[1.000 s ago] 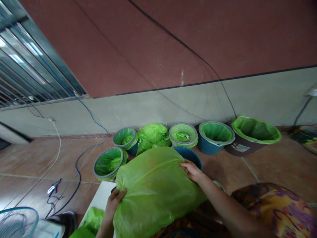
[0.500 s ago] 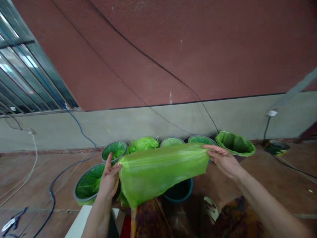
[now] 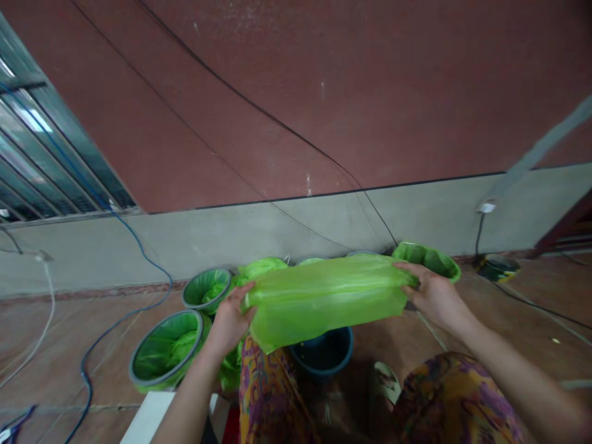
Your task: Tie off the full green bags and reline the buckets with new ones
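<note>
A light green plastic bag is stretched out flat in the air between my two hands. My left hand pinches its left edge and my right hand grips its right edge. Directly below the bag stands a dark blue bucket with no liner in it. My knees in patterned cloth show at the bottom.
Several green-lined buckets stand on the tiled floor along the wall, one more liner-covered bucket at the right. A blue cable and a white cable trail at left. A white board lies at bottom left.
The bag was lifted off my lap and pulled out wide between both hands. The view tilted up and both hands rose above the blue bucket.
</note>
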A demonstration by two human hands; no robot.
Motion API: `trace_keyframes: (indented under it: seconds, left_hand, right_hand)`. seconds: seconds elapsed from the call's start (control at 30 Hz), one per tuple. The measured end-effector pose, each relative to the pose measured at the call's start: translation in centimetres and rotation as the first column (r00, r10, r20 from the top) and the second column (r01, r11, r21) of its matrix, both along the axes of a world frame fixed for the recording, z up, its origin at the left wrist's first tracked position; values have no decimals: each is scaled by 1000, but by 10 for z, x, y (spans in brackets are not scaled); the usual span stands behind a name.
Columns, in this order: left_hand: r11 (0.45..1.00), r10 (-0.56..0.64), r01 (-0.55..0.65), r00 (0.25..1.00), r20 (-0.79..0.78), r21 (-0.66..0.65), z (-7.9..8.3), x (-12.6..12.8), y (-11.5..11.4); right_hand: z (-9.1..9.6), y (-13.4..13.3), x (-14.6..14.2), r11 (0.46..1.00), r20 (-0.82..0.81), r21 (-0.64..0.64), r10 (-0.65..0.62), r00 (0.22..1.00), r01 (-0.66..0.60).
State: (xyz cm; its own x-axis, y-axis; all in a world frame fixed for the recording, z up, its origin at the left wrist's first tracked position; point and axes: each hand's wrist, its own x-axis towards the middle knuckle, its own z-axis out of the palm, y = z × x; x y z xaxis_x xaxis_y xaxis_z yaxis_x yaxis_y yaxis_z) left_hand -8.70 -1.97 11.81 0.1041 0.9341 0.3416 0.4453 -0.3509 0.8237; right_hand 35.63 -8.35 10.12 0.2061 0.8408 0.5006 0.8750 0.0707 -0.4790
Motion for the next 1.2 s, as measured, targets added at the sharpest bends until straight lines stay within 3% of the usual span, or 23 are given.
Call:
trace_keyframes:
  seconds: [0.13, 0.23, 0.3, 0.37, 0.47, 0.5, 0.57, 0.67, 0.77, 1.0, 1.1, 1.2]
  left_hand:
    - [990, 57, -20, 962, -266, 139, -12, 4, 6]
    - [970, 130, -72, 960, -247, 231, -16, 0, 7]
    - [961, 151, -125, 984, -92, 246, -17, -2, 7]
    - [977, 136, -154, 983, 126, 146, -18, -2, 6]
    - [995, 90, -67, 921, 380, -74, -19, 4, 2]
    - [994, 91, -59, 913, 398, -92, -19, 8, 0]
    - [986, 162, -165, 933, 321, -17, -18, 15, -3]
    - [909, 376, -383, 924, 74, 164, -12, 23, -5]
    - [875, 465, -438, 879, -108, 206, -7, 25, -6]
    - [913, 408, -377, 850, -332, 156, -11, 18, -2]
    - [942, 333, -327, 864, -378, 83, -19, 8, 2]
    - [957, 253, -288, 893, -371, -41, -28, -13, 3]
  right_hand:
    - [-4, -5, 2, 996, 183, -5, -86, 979, 88]
    - [-5, -10, 5, 994, 158, 39, -103, 982, 98]
    - [-5, -13, 6, 996, 43, 77, -51, 998, 48]
    - [-6, -15, 4, 992, -143, 126, 31, 989, -13]
    - [-8, -14, -8, 985, -470, 162, 127, 873, -56]
    - [-9, -13, -13, 986, -552, 162, 120, 825, -36]
    - [-10, -11, -25, 987, -614, 153, 58, 787, 46]
    - [-8, -9, -39, 956, -473, 191, -110, 874, 224]
    - [-2, -9, -45, 909, -315, 239, -261, 913, 342]
    - [-4, -8, -48, 927, -141, 183, -304, 942, 327]
    - [-17, -3, -49, 957, -89, 115, -256, 962, 266]
    - [-44, 4, -52, 987, -80, -8, -158, 984, 158]
